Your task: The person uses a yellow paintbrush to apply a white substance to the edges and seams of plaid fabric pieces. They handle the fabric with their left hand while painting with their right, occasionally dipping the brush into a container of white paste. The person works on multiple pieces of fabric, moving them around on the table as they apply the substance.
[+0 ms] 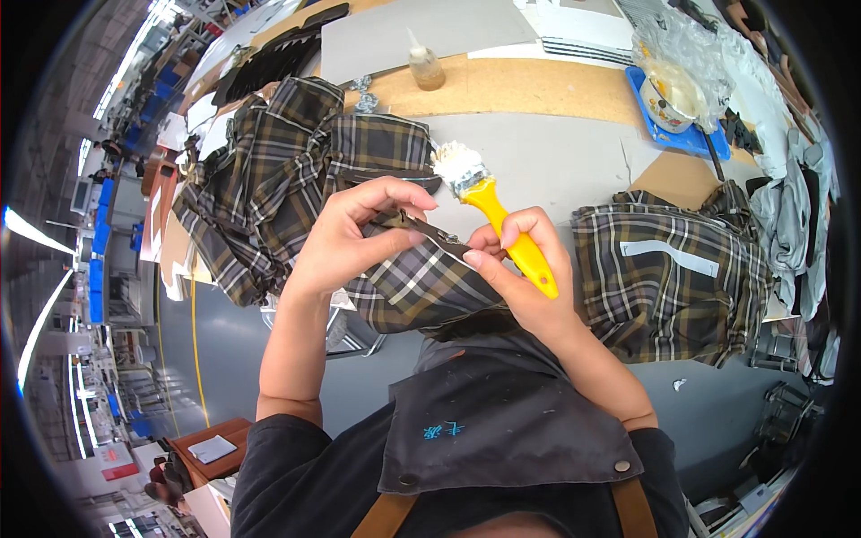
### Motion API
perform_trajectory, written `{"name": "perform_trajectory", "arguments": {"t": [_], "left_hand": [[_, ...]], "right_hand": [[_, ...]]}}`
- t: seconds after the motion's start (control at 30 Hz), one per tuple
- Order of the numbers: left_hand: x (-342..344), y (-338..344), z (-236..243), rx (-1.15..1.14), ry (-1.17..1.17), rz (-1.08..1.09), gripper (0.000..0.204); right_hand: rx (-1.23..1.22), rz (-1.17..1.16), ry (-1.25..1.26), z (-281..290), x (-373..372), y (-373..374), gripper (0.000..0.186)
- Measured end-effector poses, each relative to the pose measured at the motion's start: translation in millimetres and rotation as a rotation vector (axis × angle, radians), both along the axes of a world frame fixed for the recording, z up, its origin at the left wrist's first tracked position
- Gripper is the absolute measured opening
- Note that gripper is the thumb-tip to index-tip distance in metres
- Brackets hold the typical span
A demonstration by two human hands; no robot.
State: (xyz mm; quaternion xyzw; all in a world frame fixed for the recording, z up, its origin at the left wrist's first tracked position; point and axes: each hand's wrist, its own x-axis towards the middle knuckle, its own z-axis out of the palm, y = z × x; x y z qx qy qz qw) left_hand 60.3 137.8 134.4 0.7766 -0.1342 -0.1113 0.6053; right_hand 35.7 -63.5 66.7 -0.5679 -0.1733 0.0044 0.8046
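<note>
My left hand (363, 233) pinches a dark folded edge (421, 229) on a plaid garment piece (399, 291), with thumb and fingers around it. My right hand (543, 278) grips a yellow-handled brush (498, 215) between its fingers while its thumb and fingertips also touch that edge. The brush's bristles, coated in white paste (456, 161), point up and away from me. A pile of plaid garments (260, 170) lies to the left, and a folded plaid stack (673, 305) with a white strip (668, 253) on it lies to the right.
The work table (529, 94) carries a squeeze bottle (424, 67), a blue tray (655, 125) with a bowl (668, 100), plastic wrapping (695, 63) and grey fabric (780, 233). Below are a grey floor (220, 359) and a metal stool (354, 345). A brown desk (202, 430) stands at lower left.
</note>
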Motion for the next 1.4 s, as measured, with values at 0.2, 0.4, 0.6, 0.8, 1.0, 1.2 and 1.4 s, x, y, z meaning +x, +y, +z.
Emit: {"name": "perform_trajectory", "arguments": {"t": [0.2,0.4,0.6,0.8,1.0,1.2,1.4], "left_hand": [[-1.1,0.9,-2.9,0.091,-0.068,-0.047,0.02],[-5.9,-6.2,3.3,0.114,-0.066,0.046,0.018],[-6.3,-7.6,-4.1,-0.008,-0.019,0.118,0.016],[-3.7,-4.9,-13.3,-0.039,-0.106,-0.038,0.015],[-4.8,-11.0,-10.7,-0.111,0.017,0.072,0.027],[-7.2,-13.2,-3.5,-0.051,0.005,-0.021,0.024],[-6.8,-16.8,-1.5,0.025,0.113,0.034,0.012]], "right_hand": [[-0.09,-0.1,-0.153,-6.5,-0.6,4.9,0.024],[-0.034,-0.1,-0.138,-7.0,-1.5,6.4,0.023],[-0.116,-0.134,-0.252,-6.5,-3.9,5.6,0.026],[-0.041,-0.079,-0.117,4.7,-1.4,5.7,0.026],[-0.089,-0.107,-0.165,3.9,-0.4,4.5,0.026],[-0.16,-0.211,-0.226,-2.1,-3.4,8.4,0.026],[-0.101,-0.161,-0.238,-6.3,-4.7,7.8,0.026]]}}
